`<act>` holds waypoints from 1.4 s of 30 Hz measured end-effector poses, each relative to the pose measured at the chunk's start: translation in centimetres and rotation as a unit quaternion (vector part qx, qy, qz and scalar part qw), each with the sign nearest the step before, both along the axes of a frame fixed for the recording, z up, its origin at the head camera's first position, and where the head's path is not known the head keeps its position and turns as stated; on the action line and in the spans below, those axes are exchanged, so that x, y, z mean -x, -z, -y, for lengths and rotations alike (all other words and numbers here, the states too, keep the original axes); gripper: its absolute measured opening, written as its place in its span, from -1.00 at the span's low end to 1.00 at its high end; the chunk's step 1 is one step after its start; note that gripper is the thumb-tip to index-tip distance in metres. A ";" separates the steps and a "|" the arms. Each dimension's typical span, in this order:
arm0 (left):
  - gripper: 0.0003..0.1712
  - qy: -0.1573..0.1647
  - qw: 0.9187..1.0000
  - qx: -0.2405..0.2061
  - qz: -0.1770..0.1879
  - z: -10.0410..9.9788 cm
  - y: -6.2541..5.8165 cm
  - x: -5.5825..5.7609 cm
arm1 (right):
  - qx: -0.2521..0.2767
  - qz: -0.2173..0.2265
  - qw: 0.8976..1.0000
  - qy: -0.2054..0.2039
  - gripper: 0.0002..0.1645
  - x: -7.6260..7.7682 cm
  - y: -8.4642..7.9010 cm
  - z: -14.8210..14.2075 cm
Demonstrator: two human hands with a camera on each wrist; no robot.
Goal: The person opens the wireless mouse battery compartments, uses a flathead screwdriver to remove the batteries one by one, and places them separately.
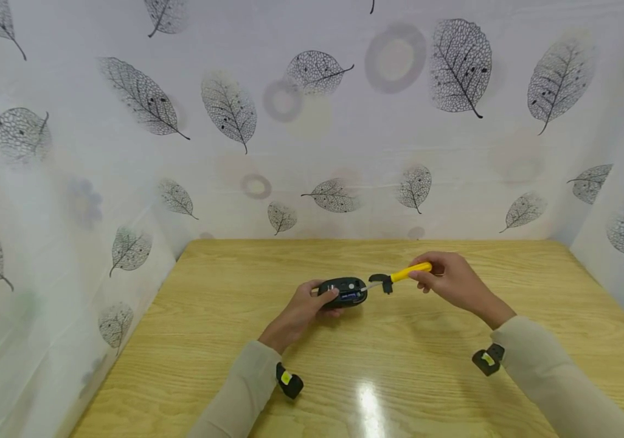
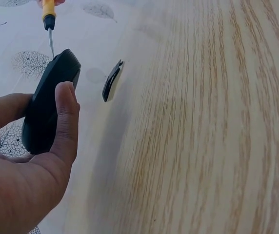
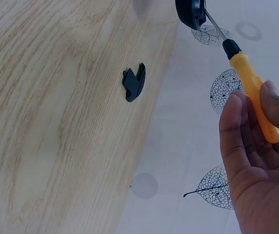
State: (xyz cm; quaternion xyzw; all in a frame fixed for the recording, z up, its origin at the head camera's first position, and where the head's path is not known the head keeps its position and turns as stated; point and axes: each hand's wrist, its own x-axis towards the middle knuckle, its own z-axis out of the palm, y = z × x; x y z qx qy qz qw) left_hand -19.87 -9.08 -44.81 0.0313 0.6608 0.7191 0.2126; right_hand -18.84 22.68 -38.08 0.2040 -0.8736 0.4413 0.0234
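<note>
My left hand (image 1: 298, 307) grips a black computer mouse (image 1: 362, 295) raised over the table, its underside turned up. The battery bay is uncovered and a dark blue battery (image 1: 350, 296) lies inside. My right hand (image 1: 462, 286) holds a yellow-handled screwdriver (image 3: 249, 85) by its handle. In the left wrist view, the screwdriver's metal shaft (image 2: 50, 41) meets one end of the mouse; whether its tip engages a screw cannot be seen. Lying on the table is a black mouse cover (image 3: 134, 84), apart from both hands.
A light wood-grain table (image 1: 208, 365) extends under both hands. Behind it and along the sides hangs a pale curtain (image 1: 345, 140) printed with dark leaves. Black wrist devices (image 1: 290, 384) are strapped over both sleeves.
</note>
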 end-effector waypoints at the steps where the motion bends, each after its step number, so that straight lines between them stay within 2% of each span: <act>1: -0.33 0.000 1.000 0.000 -0.001 0.0 0.0 0.0 | -0.004 0.001 1.000 -0.003 -0.75 0.0 0.0 0.1; 7: -0.34 -0.001 1.000 0.005 0.001 -0.1 -0.2 -0.1 | -0.026 -0.003 1.000 -0.017 -0.74 -0.1 -0.5 0.4; 18: -0.30 0.000 1.000 0.027 -0.003 -0.2 -0.1 -0.2 | -0.079 -0.017 0.996 -0.046 -0.83 -0.4 -2.1 1.5; 26: -0.30 -0.014 0.999 0.035 0.006 -0.5 -0.2 -0.2 | -0.111 -0.021 0.992 -0.062 -0.87 -0.4 -2.5 1.9; 35: -0.30 -0.015 0.999 0.035 0.009 -0.5 -0.5 -0.2 | -0.101 -0.028 0.993 -0.061 -0.87 -0.2 -2.5 1.9; 42: -0.30 -0.010 0.999 0.032 0.008 -0.4 -0.5 -0.1 | -0.082 0.002 0.995 -0.055 -0.85 -0.2 -2.2 1.3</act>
